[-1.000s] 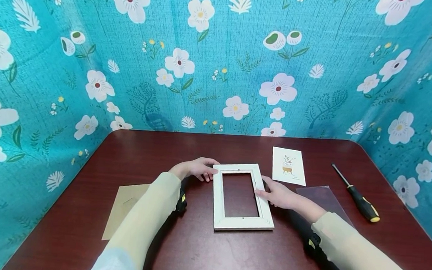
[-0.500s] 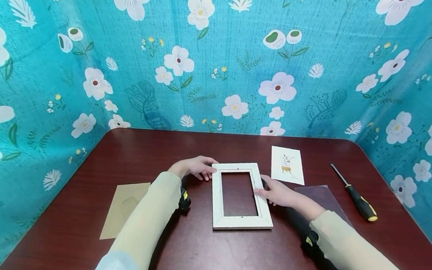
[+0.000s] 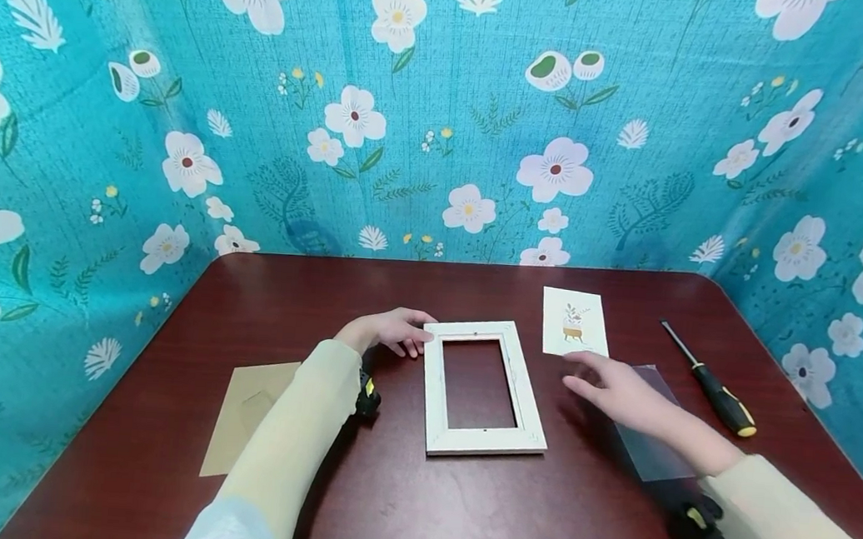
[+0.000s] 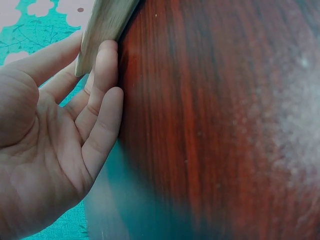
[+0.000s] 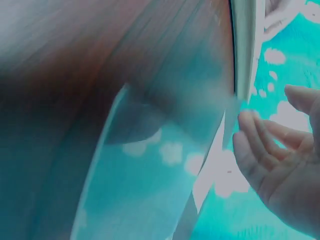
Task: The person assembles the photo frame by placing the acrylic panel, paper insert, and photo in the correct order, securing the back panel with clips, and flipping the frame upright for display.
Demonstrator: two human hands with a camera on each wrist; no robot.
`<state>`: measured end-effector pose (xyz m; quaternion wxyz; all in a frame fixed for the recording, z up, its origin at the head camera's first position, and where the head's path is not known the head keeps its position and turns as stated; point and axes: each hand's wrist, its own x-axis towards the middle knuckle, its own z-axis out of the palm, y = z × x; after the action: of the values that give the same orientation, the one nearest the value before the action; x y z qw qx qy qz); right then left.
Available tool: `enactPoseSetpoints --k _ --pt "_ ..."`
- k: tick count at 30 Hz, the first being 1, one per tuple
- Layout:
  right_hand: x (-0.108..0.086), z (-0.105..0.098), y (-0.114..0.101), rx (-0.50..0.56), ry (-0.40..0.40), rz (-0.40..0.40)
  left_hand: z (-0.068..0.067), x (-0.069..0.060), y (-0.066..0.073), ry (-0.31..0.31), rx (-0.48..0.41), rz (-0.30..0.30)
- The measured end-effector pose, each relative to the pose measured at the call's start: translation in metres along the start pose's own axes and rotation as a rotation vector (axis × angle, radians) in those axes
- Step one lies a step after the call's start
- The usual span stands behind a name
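A white picture frame [image 3: 435, 399] with an open middle lies flat on the dark red table. At its upper left corner my left hand [image 3: 395, 332] holds the edge, thumb on top; in the left wrist view the fingers [image 4: 106, 65] bend against the frame's side [image 4: 102, 37]. My right hand [image 3: 622, 391] is off the frame, hovering to its right with fingers loosely bent and nothing in them. Below that hand lies a clear plastic sheet [image 3: 653, 459], partly hidden by it. The right wrist view shows the reflective sheet [image 5: 145, 175] apart from the right hand [image 5: 285, 165].
A white card [image 3: 576, 321] with a plant-pot drawing lies behind the right hand. Farther right is a black and yellow screwdriver [image 3: 723, 398]. A tan backing board [image 3: 244, 415] lies at left, partly under the left forearm. A floral turquoise curtain [image 3: 427, 119] surrounds the table.
My right hand has let go of the picture frame's right side and moved right, over the clear plastic sheet. The left hand stays at the frame's corner.
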<state>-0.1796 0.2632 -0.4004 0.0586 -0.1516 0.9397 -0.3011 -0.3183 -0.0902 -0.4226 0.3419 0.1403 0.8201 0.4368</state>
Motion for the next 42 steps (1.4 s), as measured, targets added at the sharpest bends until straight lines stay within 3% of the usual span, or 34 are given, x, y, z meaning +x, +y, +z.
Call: enactPoseSetpoints --k 5,10,15,22,31,42 --pt "-0.036 -0.02 0.026 -0.149 0.046 0.077 0.001 0.003 0.0 -0.009 -0.008 -0.001" --pt "-0.063 -0.024 0.052 -0.322 0.05 0.148 0.001 0.004 0.0 -0.007 -0.001 -0.002" --pt "-0.078 -0.023 0.063 -0.372 0.044 0.213 0.0 0.002 0.004 -0.013 0.005 0.001" --pt "-0.083 -0.021 0.068 -0.382 0.003 0.312 -0.001 0.003 0.001 -0.006 -0.003 -0.002" --pt "-0.082 -0.015 0.067 -0.424 -0.037 0.331 0.002 0.001 0.001 -0.006 -0.004 -0.005" --pt "-0.077 -0.024 0.072 -0.325 -0.021 0.236 0.001 -0.001 0.003 0.002 0.0 -0.004"
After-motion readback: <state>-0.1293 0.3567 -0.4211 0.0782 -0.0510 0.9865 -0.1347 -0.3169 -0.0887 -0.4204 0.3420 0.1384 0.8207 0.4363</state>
